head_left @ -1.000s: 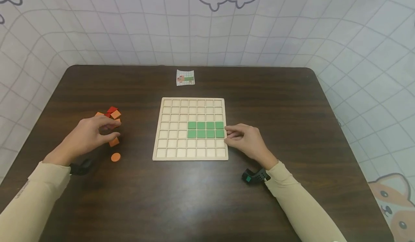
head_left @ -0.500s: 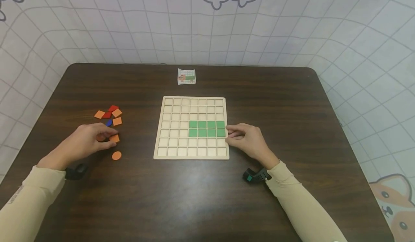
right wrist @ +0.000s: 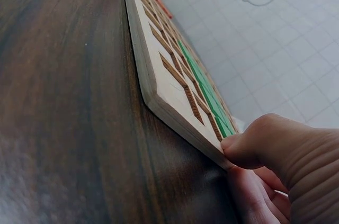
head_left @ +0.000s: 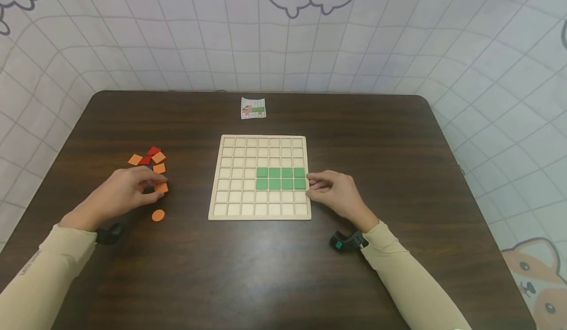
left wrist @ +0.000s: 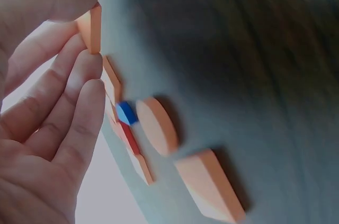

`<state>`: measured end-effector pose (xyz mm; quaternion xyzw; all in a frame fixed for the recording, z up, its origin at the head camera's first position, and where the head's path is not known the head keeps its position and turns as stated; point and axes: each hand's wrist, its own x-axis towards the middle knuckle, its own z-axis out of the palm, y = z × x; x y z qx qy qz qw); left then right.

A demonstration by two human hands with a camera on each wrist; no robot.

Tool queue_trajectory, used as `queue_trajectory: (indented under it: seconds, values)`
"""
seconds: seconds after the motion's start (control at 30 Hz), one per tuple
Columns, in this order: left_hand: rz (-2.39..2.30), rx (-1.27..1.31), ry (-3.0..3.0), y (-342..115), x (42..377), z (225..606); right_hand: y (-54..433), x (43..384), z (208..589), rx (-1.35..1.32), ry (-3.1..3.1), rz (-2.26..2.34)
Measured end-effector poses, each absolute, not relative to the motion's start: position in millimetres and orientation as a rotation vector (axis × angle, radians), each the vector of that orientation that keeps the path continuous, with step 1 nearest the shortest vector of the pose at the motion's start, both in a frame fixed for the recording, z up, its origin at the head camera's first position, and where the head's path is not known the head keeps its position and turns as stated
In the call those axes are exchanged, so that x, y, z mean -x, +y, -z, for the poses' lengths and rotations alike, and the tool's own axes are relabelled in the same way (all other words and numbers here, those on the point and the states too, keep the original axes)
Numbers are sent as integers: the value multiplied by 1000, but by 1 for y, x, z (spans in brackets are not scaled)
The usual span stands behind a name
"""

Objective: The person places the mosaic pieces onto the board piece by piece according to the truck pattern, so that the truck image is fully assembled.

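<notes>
My left hand pinches an orange square tile between thumb and fingertips. In the left wrist view this tile stands on edge, raised off the tabletop. Beneath and beyond the hand lie loose orange, red and blue tiles, partly hidden. With thumb and fingers, my right hand holds the right edge of a wooden grid board. The right wrist view puts the thumb on the board's rim, with fingers below it along the side. Two rows of green square tiles fill cells at the board's right.
Behind the board, a small picture card shows a coloured grid pattern. A round orange tile lies in front of the left hand. Red tiles and more orange squares are farther back. The dark wooden table meets pale curtains.
My left hand has drawn back toward me from the pile, then taken an orange square tile and shifted slightly right with it. The right hand stays at the board's edge.
</notes>
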<state>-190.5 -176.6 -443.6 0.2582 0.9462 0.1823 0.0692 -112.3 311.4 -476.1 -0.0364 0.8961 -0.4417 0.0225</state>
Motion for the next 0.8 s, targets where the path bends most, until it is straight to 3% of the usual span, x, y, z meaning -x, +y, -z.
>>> queue_trajectory:
  seconds: [0.8]
  values:
    - [-675, -933, 2790, -112, 203, 434, 313, 111, 478, 157, 2763, 1406]
